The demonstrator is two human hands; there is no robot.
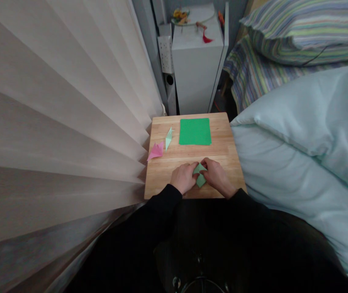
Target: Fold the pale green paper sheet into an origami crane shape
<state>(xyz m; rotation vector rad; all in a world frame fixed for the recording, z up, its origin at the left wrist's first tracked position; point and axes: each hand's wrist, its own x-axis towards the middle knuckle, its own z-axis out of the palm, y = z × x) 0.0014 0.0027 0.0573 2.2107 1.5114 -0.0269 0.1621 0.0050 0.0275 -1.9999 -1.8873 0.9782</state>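
Note:
A small folded piece of pale green origami paper lies near the front edge of the wooden table, its corners pointing away from and towards me. My left hand grips its left side with thumb and fingers. My right hand pinches the right side, thumb on top near the paper's middle. The fingers hide both side corners. Farther off lie a bright green stack of square paper, a pale green folded paper piece and a pink folded paper piece.
A pleated curtain hangs along the table's left side. To the right is a bed with a pale blue quilt and a striped pillow. Behind the table stands a white cabinet with small ornaments on top.

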